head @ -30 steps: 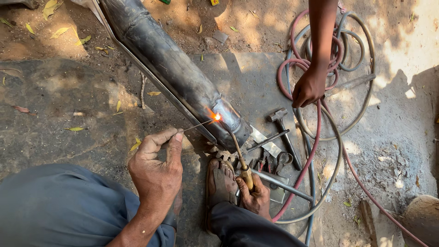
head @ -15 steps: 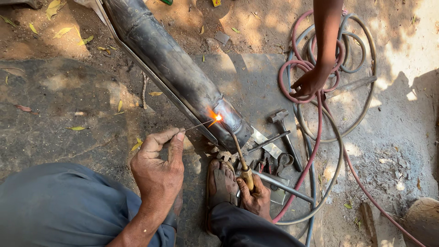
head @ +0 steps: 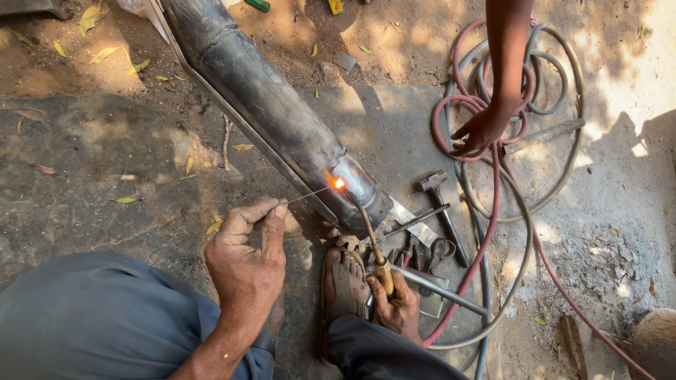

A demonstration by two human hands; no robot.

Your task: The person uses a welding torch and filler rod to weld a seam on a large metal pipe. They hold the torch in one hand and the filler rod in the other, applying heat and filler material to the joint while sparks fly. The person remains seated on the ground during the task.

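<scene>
Both hands at the glowing end of a dark metal pipe (head: pixel 274 119).
Left hand (head: pixel 246 260) pinches a thin filler rod (head: pixel 306 195) pointing two o'clock; right hand (head: pixel 398 306) grips the torch (head: pixel 370 239), tip toward eleven. The pipe runs eleven to five.

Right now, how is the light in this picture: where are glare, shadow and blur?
Head view: hard sunlight, with the ground at the right edge washed out; dappled shade over the dirt above. The torch flame makes a small orange glare on the pipe, beside the thin rod held by the left hand. Everything looks sharp; no clear blur.
</scene>
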